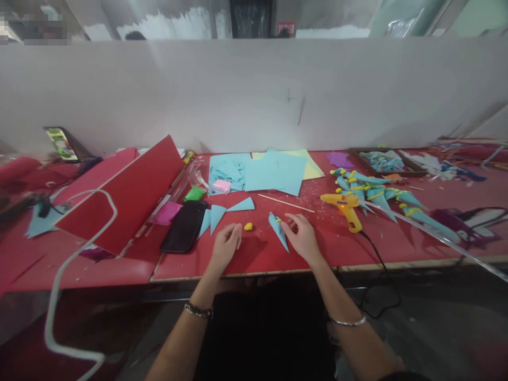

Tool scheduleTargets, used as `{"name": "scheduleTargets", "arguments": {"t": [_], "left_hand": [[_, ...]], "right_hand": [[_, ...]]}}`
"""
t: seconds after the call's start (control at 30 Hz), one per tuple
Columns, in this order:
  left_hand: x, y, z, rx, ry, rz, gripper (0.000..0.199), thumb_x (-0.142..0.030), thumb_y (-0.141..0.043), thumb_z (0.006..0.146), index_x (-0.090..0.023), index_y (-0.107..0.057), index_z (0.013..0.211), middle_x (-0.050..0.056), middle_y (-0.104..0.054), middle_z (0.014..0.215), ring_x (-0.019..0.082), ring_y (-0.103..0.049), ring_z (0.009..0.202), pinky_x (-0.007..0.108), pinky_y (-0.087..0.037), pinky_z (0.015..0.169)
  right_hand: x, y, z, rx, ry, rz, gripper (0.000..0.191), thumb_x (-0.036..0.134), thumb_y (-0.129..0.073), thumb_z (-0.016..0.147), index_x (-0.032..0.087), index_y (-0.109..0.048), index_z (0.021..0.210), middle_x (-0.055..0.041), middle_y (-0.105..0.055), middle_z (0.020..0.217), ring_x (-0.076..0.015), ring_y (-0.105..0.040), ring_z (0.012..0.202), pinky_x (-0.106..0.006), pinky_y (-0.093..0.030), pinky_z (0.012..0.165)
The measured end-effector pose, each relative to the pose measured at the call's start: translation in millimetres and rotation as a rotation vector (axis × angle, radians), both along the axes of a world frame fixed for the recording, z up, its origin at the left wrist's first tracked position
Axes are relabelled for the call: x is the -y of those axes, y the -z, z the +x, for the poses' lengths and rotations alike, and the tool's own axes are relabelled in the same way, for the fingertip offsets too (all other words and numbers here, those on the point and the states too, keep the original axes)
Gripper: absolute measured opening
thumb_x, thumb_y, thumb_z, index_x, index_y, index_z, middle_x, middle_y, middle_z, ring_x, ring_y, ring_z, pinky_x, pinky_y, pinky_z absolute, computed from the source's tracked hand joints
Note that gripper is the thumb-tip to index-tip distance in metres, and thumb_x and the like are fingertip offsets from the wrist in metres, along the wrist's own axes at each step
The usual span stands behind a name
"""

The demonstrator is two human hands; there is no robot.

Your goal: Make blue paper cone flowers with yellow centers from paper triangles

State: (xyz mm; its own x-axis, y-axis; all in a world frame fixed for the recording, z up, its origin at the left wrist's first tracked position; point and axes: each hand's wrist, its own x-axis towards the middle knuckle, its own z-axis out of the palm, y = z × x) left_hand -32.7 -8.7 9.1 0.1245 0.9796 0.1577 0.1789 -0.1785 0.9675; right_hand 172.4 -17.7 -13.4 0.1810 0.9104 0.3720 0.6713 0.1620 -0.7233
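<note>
Right hand [302, 233] by cone [278, 231], grip unclear

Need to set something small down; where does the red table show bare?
Bare table shows between left hand and blue cone, nearer the edge than the yellow lump, and between right hand and glue gun. Crowded: around the phone and red board, and at the piled cones.
</note>
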Motion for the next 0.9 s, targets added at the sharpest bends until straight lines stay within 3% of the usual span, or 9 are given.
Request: {"name": "scheduleTargets", "arguments": {"t": [0.17, 0.33, 0.47, 0.57, 0.67, 0.77, 0.9], "left_hand": [[-3, 2.1, -1, 0.09, -0.033, -0.041, 0.025, -0.035, -0.054, 0.072, -0.017, -0.044, 0.059, -0.006, -0.04, 0.048, 0.006, -0.035, 0.045, 0.018, -0.029, 0.045], [-4, -0.2, -1, 0.091, -0.06, -0.068, 0.02, -0.035, -0.059, 0.067, -0.015, -0.057, 0.069, -0.001, -0.055, 0.06, 0.007, -0.042, 0.051, 0.02, -0.036, 0.05], [-7, -4.3, 3, 0.175, -0.059, -0.11, 0.02, -0.033, -0.059, 0.067, -0.015, -0.061, 0.076, -0.001, -0.057, 0.064, 0.008, -0.045, 0.055, 0.021, -0.04, 0.056], [-15, -11.8, 10, 0.407, -0.019, -0.223, 0.016, -0.028, -0.061, 0.066, -0.015, -0.061, 0.077, -0.003, -0.053, 0.062, 0.006, -0.045, 0.054, 0.019, -0.04, 0.055], [-27, -22.3, 18, 0.618, 0.071, -0.445, 0.011, -0.023, -0.058, 0.068, -0.013, -0.06, 0.07, -0.003, -0.049, 0.06, 0.003, -0.042, 0.048, 0.017, -0.039, 0.049], [-43, -29.8, 25, 0.682, 0.126, -0.636, 0.014, -0.023, -0.053, 0.074, -0.012, -0.061, 0.071, -0.002, -0.049, 0.059, 0.002, -0.04, 0.044, 0.015, -0.038, 0.043], [-67, -29.4, 28, 0.659, 0.118, -0.643, 0.016, -0.022, -0.05, 0.077, -0.013, -0.063, 0.076, -0.001, -0.052, 0.058, 0.002, -0.043, 0.044, 0.014, -0.04, 0.045]], "right_hand": [[-2, 3.1, -10, 0.262, -0.055, -0.008, 0.059, 0.047, -0.059, 0.067, 0.015, -0.05, 0.116, -0.0137, -0.054, 0.101, -0.0306, -0.048, 0.098, -0.046, -0.042, 0.08], [-8, 2.8, -9, 0.216, -0.097, -0.052, 0.041, 0.029, -0.056, 0.071, 0.017, -0.054, 0.111, -0.0113, -0.056, 0.096, -0.0262, -0.052, 0.093, -0.042, -0.044, 0.079], [-12, -3.3, -1, 0.066, -0.129, -0.061, 0.033, 0.025, -0.054, 0.072, 0.017, -0.056, 0.104, -0.0084, -0.056, 0.093, -0.0217, -0.054, 0.086, -0.037, -0.045, 0.076], [-18, -15.3, 2, -0.029, -0.148, -0.041, 0.033, 0.026, -0.055, 0.071, 0.017, -0.057, 0.102, -0.0073, -0.057, 0.092, -0.0188, -0.055, 0.08, -0.033, -0.046, 0.071], [-29, -29.5, -1, -0.039, -0.179, 0.008, 0.033, 0.024, -0.055, 0.071, 0.016, -0.056, 0.103, -0.0065, -0.056, 0.09, -0.0169, -0.054, 0.076, -0.031, -0.046, 0.067], [-43, -38.6, -10, 0.044, -0.217, 0.074, 0.032, 0.021, -0.055, 0.071, 0.016, -0.056, 0.103, -0.0076, -0.055, 0.091, -0.0182, -0.053, 0.081, -0.032, -0.045, 0.071], [-60, -44.4, -18, 0.141, -0.272, 0.092, 0.033, 0.018, -0.054, 0.071, 0.015, -0.055, 0.104, -0.0083, -0.053, 0.092, -0.019, -0.052, 0.083, -0.035, -0.044, 0.077]]}}
